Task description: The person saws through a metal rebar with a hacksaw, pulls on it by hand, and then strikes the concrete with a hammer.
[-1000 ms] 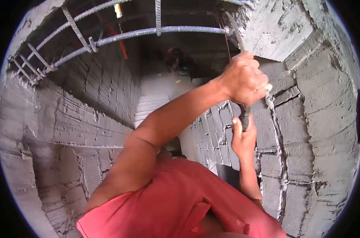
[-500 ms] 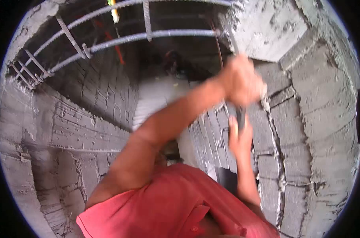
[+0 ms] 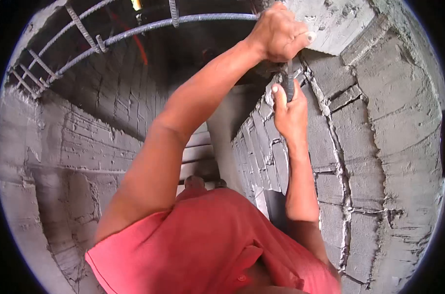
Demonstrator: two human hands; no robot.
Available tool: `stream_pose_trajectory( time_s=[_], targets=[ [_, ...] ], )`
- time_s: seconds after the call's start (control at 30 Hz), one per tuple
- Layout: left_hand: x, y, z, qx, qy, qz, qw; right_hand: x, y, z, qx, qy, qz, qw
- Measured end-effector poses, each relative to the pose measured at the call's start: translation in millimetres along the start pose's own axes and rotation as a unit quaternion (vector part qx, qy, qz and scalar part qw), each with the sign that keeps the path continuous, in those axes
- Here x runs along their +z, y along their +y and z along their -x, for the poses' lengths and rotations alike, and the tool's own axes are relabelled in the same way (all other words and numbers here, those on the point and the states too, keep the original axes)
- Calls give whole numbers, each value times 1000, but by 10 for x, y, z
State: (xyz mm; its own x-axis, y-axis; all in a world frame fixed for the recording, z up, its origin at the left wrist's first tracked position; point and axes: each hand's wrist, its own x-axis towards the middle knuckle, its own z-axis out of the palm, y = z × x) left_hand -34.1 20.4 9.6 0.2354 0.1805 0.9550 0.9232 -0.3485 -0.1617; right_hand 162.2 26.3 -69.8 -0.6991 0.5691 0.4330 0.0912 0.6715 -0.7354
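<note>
My left hand [image 3: 280, 35] is closed near the top of the view, close to the end of a curved reinforcing bar [image 3: 217, 18] and the rough concrete block. Below it, my right hand [image 3: 291, 113] is wrapped round the dark ridged grip [image 3: 288, 88] of a metal bar tool, thumb on the left side. A short bare length of metal shows between the two hands and runs up into my left fist. The tool's upper end is hidden by that fist, so its exact kind does not show.
A rough concrete block [image 3: 325, 22] juts out at the upper right. Grey mortared block walls [image 3: 359, 161] stand on the right, with another rough wall [image 3: 95, 142] on the left. Crossing rebar [image 3: 83, 30] spans a dark gap at the upper left, with a red strip [image 3: 140, 46] behind it.
Both hands have moved up with the tool, my left hand farther and slightly left. My left hand was blurred by motion before. The surroundings have also shifted upward in view.
</note>
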Motion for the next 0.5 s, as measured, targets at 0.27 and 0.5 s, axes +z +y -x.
stream_pose_trajectory(
  time_s=[0.27,0.5],
  targets=[
    [188,700,372,17,13,20,1000,-143,155,830,42,-2,13,999],
    [135,452,285,43,-23,-31,998,-127,238,555,-14,0,89,996]
  ],
)
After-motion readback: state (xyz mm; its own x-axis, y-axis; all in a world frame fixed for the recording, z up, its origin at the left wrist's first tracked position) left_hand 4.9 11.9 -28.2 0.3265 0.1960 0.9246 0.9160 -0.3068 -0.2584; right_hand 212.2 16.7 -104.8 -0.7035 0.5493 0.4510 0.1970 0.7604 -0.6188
